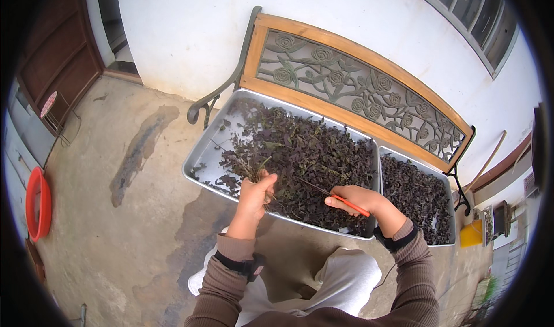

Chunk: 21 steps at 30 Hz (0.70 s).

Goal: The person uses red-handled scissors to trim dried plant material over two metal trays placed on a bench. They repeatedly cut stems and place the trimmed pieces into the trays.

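My left hand (258, 191) grips a bundle of thin dried plant stems (247, 166) over the near left part of a large metal tray (207, 152). In my right hand (355, 198) is an orange-handled cutting tool (352, 206), its slim dark blade pointing left towards the stems, apart from them. Whether it is scissors or a knife, I cannot tell. Dark purple-green dried leaves (320, 154) cover most of the tray; its left end shows bare metal with a few loose leaves.
A second tray (452, 214) of dark leaves (413, 184) adjoins on the right. Both rest before the rose-patterned backrest of a wood-and-metal bench (335, 78). A red plastic basin (38, 203) and a small round stool (49, 104) are at left, a yellow container (471, 234) at right.
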Motion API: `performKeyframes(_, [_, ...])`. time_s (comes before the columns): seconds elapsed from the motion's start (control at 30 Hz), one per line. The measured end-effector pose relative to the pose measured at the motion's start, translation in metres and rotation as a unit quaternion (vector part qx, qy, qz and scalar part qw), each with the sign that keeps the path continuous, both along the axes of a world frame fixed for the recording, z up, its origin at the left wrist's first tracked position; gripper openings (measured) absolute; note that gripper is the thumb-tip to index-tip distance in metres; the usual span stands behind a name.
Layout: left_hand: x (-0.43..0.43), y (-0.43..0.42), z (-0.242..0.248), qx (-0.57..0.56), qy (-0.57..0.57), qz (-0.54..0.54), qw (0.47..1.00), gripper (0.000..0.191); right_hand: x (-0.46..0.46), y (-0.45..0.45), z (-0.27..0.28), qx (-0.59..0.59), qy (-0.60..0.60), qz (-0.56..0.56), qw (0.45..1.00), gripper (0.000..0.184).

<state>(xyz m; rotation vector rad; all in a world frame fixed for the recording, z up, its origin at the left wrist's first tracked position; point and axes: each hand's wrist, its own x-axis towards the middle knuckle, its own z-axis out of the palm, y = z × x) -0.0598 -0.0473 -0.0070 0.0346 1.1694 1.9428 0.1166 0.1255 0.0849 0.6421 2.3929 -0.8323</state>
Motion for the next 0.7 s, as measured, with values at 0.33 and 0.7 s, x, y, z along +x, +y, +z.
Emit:
performKeyframes(0.33, [-0.001, 0.003, 0.0, -0.005, 0.038, 0.026, 0.999, 0.017, -0.016, 0.003, -0.01, 0.014, 0.021, 0.029, 0.999, 0.071])
performKeyframes(0.7, [0.003, 0.005, 0.0, -0.031, 0.057, 0.018, 0.998, 0.019, -0.029, -0.003, -0.016, -0.011, 0.029, -0.004, 0.999, 0.066])
